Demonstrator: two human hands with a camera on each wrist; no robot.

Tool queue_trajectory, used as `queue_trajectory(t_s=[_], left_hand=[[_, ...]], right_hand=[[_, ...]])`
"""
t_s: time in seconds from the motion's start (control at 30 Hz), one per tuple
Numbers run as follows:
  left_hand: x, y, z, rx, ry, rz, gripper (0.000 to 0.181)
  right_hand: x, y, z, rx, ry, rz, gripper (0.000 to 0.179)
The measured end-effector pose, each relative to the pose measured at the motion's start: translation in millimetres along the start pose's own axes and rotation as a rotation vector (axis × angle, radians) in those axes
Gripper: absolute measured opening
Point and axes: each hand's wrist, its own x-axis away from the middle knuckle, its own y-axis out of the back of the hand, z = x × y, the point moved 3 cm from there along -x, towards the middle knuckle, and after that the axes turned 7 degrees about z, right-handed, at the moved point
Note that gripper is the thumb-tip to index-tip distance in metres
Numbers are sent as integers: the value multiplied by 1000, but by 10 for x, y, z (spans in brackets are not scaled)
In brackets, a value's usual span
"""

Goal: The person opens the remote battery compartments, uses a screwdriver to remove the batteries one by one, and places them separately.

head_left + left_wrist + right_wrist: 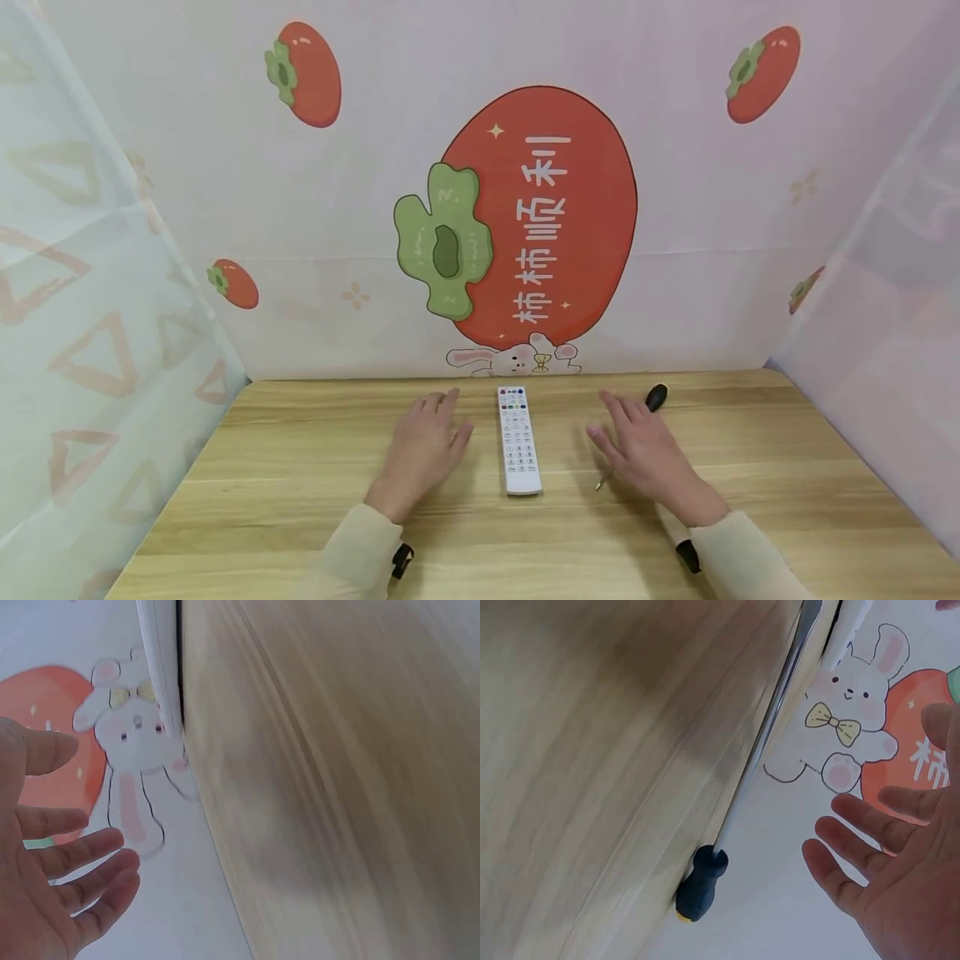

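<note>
A white remote control (521,442) with rows of small buttons lies lengthwise on the wooden table, between the two hands. My left hand (423,446) hovers to its left, fingers loosely spread and holding nothing; the left wrist view shows the hand (67,847) apart from the tabletop. To the remote's right, my right hand (645,450) is held over a screwdriver, its fingers relaxed and nothing in them. The screwdriver's black handle (657,397) shows beyond that hand and its metal tip (600,483) before it; the middle of the shaft is hidden in the head view. In the right wrist view the long shaft (761,742) shows whole.
The wooden table (285,500) ends at a back wall covered by a cloth (360,208) printed with persimmons and a rabbit. Patterned side sheets (90,333) stand at left and right. Dark wrist bands (402,560) show at the sleeves.
</note>
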Motion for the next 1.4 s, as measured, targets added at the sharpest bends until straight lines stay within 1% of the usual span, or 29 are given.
queue_trajectory(t_s=[0.13, 0.2, 0.4, 0.5, 0.6, 0.73, 0.83, 0.93, 1.1, 1.23, 1.4], left_hand=[[-53, -98, -135, 39, -8, 29, 52], [-82, -157, -194, 72, -6, 46, 52], [-151, -277, -417, 158, 12, 133, 53], [-185, -336, -529, 168, 28, 180, 52], [-215, -393, -617, 174, 43, 201, 48], [-239, -447, -701, 179, 81, 196, 44], [-250, -476, -752, 177, 123, 198, 48], [-260, -495, -799, 156, 155, 194, 53], [-272, -505, -846, 127, 174, 165, 55], [-277, -506, -864, 134, 190, 167, 52], [-273, -487, -863, 174, 198, 165, 44]], right_hand=[[-21, -34, 79, -3, -1, 8, 58], [-30, -47, 109, -9, -2, 11, 57], [-53, -92, 182, -37, -27, 52, 57], [-64, -123, 221, -42, -28, 67, 56], [-70, -150, 263, -48, -13, 80, 55], [-74, -176, 311, -67, 5, 100, 53], [-78, -188, 332, -81, 1, 116, 53], [-84, -191, 343, -93, -8, 129, 53], [-95, -183, 363, -89, -9, 127, 52], [-96, -173, 368, -88, -7, 112, 52], [-98, -163, 367, -94, -4, 105, 52]])
